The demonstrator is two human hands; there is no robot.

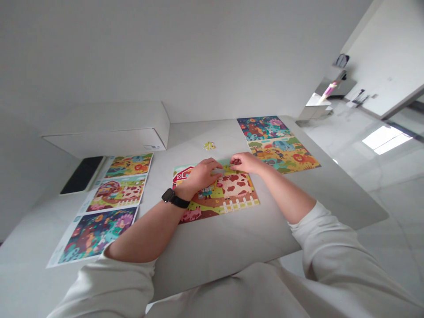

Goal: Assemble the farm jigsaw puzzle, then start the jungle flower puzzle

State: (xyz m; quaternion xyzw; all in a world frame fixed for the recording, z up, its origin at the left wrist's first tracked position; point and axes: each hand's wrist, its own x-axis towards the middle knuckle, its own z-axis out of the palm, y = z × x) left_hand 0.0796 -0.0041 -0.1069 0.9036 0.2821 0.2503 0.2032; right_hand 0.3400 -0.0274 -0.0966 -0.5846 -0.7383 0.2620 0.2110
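Note:
My left hand (pixel 198 176), with a black watch (pixel 175 198) on its wrist, rests its fingertips on the top edge of a farm jigsaw puzzle (pixel 236 185). The puzzle shows a red barn, cow-patterned hide and a white fence. My right hand (pixel 245 162) comes in from the right, its fingertips close to those of my left hand. A pale sliver (pixel 217 171) shows between them, too small to identify. A small cluster of loose jigsaw pieces (pixel 209 145) lies on the table beyond my hands.
A white table (pixel 212 251) carries several printed picture sheets (pixel 115 192) at left and two colourful animal puzzles (pixel 283 154) at far right. A white box (pixel 106 130) and a black phone or tablet (pixel 82 175) sit at the left. A glossy floor (pixel 380 176) lies beyond the right edge.

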